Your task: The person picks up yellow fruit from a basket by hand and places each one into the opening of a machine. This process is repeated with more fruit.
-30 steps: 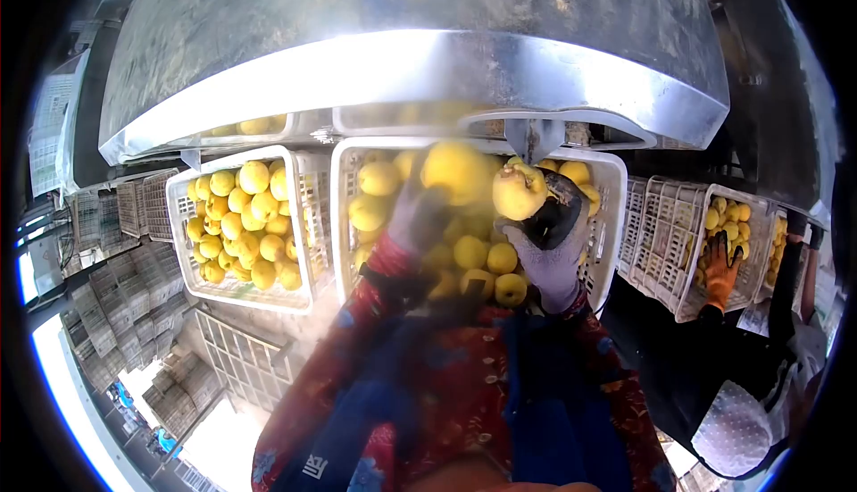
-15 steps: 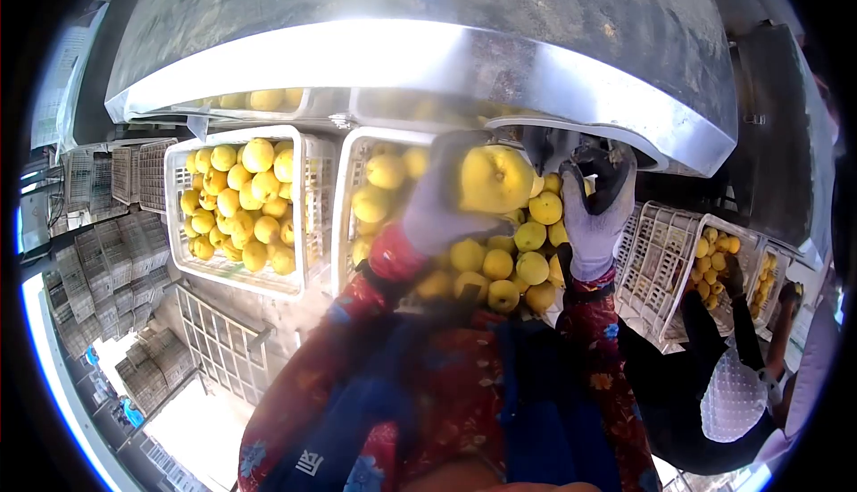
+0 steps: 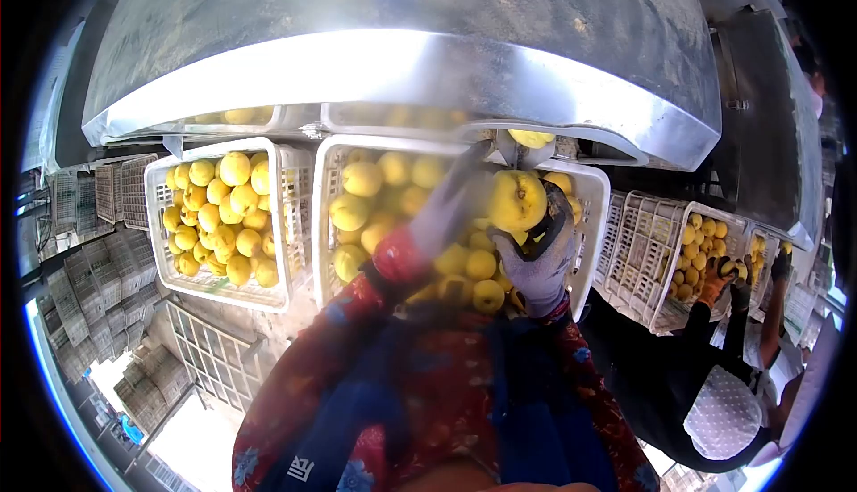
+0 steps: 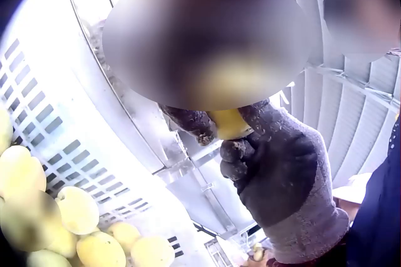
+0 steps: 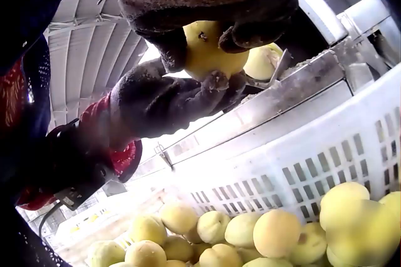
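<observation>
One yellow fruit point(image 3: 520, 201) is up over a white crate point(image 3: 320, 224) in the head view, with the gloved right hand point(image 3: 541, 264) curled around it and the left hand point(image 3: 442, 211) pretty smeary beside it. Left wrist view is half blurred out, but you can see the fruit between both hands and more fruit point(image 4: 81, 210) piled in the crate. Right wrist view's clearer: right hand has it from above, left fingers bent under it, and a second fruit point(image 5: 262, 60) is just beyond.
</observation>
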### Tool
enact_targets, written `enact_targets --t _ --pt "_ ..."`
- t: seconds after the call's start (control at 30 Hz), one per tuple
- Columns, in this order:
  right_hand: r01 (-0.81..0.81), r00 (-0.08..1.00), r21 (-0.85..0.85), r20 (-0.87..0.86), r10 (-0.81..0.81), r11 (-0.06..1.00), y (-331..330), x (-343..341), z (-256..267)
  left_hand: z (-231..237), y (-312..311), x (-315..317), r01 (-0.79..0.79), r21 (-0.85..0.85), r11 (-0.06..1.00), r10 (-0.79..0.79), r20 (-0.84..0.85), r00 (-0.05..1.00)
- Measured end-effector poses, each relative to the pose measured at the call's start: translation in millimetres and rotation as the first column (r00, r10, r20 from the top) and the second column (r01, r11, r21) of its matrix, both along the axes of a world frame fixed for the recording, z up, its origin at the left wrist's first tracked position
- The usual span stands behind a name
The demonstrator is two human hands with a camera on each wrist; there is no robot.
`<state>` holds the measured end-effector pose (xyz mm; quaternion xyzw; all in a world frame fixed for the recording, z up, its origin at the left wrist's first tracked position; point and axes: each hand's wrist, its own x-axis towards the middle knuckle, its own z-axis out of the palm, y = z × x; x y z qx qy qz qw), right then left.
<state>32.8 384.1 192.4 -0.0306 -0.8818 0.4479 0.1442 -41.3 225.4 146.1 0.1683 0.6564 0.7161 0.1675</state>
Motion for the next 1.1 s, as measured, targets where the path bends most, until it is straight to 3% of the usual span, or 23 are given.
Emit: enact_targets --t 0.1,0.17,0.2,0.3,0.43,0.47,0.53,0.6,0.63,0.7,0.73,0.83,0.93,1.0,1.1 --pt "0.077 0.997 -0.107 0.016 -0.076 0.991 1.2 0.7 14.2 4.1 8.3 -5.5 -0.151 -0.365 0.919 0.027 -0.325 0.945" --pt "0.085 0.996 0.034 0.018 -0.086 0.996 14.2 5.5 20.1 23.3 29.0 -12.5 -0.335 -0.493 0.803 -0.008 -0.571 0.821" --pt "0.171 0.984 0.144 -0.083 -0.160 0.975 16.3 11.3 11.3 34.6 39.8 -18.3 -0.456 -0.522 0.721 -0.054 -0.698 0.714" --pt "0.180 0.981 0.183 -0.108 -0.163 0.966 21.9 13.7 8.1 30.2 62.2 -40.1 -0.301 -0.829 0.471 -0.321 -0.479 0.817" --pt "0.183 0.981 -0.055 -0.057 -0.186 0.982 22.0 5.9 18.4 39.5 56.6 -39.6 -0.297 -0.760 0.578 -0.191 -0.479 0.857" --pt "0.178 0.980 -0.146 -0.060 -0.189 0.973 21.5 3.9 18.7 42.9 47.3 -34.0 -0.267 -0.668 0.695 -0.081 -0.441 0.894" --pt "0.230 0.967 -0.110 -0.088 -0.240 0.967 21.2 -0.9 9.5 49.9 19.9 -14.3 -0.235 -0.434 0.870 0.106 -0.301 0.948" --pt "0.256 0.964 0.017 -0.072 -0.254 0.966 16.4 -12.1 8.6 53.5 -2.2 3.3 -0.189 -0.288 0.939 0.176 -0.072 0.982" --pt "0.247 0.965 0.128 -0.120 -0.232 0.961 16.8 -18.7 -6.2 50.3 -9.6 4.5 -0.185 -0.220 0.958 0.177 -0.055 0.983" --pt "0.227 0.972 0.084 -0.081 -0.220 0.970 3.1 -42.9 -1.3 50.9 -21.7 6.5 -0.167 -0.083 0.983 0.171 0.052 0.984" --pt "0.234 0.969 -0.076 -0.067 -0.239 0.969 -2.0 -52.3 -13.5 57.6 -25.5 6.6 -0.157 -0.011 0.988 0.157 0.140 0.978" --pt "0.268 0.962 0.077 0.038 -0.271 0.960 -6.6 -76.3 -3.6 46.1 -29.9 5.1 -0.152 0.116 0.982 0.145 0.068 0.987" --pt "0.278 0.957 0.257 -0.155 -0.244 0.926 -3.5 -99.3 -9.7 47.5 -31.6 5.9 -0.153 0.148 0.977 0.142 0.085 0.986" --pt "0.311 0.929 0.335 -0.306 -0.209 0.889 -0.3 -104.9 -0.8 59.1 -30.7 10.7 -0.140 0.203 0.969 0.088 0.245 0.965" --pt "0.339 0.930 0.053 -0.168 -0.326 0.939 22.7 -100.0 5.0 65.0 -24.3 10.9 -0.199 0.173 0.965 0.148 0.271 0.951"
